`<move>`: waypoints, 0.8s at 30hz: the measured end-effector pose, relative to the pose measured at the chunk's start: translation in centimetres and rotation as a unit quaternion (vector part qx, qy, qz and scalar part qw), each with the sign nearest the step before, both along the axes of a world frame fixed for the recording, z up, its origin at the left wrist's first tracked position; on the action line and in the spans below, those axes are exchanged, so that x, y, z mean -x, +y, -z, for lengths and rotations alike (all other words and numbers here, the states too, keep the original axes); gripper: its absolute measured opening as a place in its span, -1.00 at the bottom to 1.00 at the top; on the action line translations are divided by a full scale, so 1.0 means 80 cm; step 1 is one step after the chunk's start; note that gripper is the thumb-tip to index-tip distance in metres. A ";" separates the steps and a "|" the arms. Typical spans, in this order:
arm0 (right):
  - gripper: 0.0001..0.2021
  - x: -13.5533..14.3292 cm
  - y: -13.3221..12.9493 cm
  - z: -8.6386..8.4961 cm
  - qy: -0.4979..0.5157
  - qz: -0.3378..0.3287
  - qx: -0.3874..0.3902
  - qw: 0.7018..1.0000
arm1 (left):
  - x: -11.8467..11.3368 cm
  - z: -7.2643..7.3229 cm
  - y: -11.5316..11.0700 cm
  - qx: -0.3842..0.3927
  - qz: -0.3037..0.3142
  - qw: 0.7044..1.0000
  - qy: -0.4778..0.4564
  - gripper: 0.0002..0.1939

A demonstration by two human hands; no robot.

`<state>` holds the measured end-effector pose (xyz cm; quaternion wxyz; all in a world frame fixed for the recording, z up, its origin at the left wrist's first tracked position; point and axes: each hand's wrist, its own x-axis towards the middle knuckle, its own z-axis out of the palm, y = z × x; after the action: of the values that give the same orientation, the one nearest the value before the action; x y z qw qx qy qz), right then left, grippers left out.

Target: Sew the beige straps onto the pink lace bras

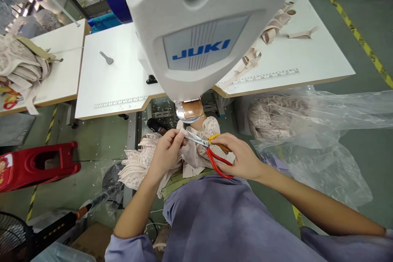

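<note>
Just below the sewing machine head, my left hand (168,149) pinches the edge of a pale beige lace garment piece (194,155). My right hand (242,156) grips scissors (211,144) with one yellow and one red handle. Their blades point left, with the tips close to the fabric at my left fingertips; whether they touch it I cannot tell. More beige lace pieces (143,163) lie bunched across my lap, to the left of and beneath my hands.
The white JUKI sewing machine (199,45) overhangs my hands. A white table (119,65) flanks it, with beige strips (273,26) on its right part. Bagged lace pieces (273,114) stand at right. A red stool (39,163) and a fan (18,233) are at left.
</note>
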<state>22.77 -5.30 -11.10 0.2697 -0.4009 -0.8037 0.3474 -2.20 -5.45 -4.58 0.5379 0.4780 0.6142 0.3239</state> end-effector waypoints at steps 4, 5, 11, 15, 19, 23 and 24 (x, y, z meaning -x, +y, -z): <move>-0.53 0.017 0.005 -0.002 0.014 -0.004 0.001 1.000 | -0.001 -0.003 0.002 0.012 0.006 1.000 0.007 -0.67; -0.54 0.020 0.007 -0.003 0.017 -0.005 0.004 1.000 | -0.001 -0.003 0.002 0.013 0.008 1.000 0.006 -0.67; -0.61 0.024 0.019 -0.006 0.021 -0.022 0.029 0.999 | 0.007 0.002 0.002 0.011 0.006 1.000 0.003 -0.73; -0.65 0.020 0.017 -0.006 -0.003 -0.018 0.036 0.999 | 0.008 0.005 0.002 0.005 0.003 1.000 0.005 -0.68; -0.66 0.004 0.010 -0.003 -0.035 0.001 0.034 0.999 | 0.006 0.003 0.004 -0.002 -0.036 0.999 0.013 -0.70; -0.68 -0.038 0.028 0.003 -0.065 0.029 0.029 0.997 | 0.012 0.013 0.003 -0.043 -0.049 0.996 0.062 -0.76; -0.68 -0.051 0.041 0.004 -0.086 0.041 0.029 0.995 | 0.015 0.017 0.003 -0.061 -0.046 0.993 0.092 -0.77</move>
<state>26.81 -2.01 -11.45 0.2022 -0.4696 -0.7964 0.3231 -3.36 -5.19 -5.92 0.4339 0.5092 0.6611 0.3398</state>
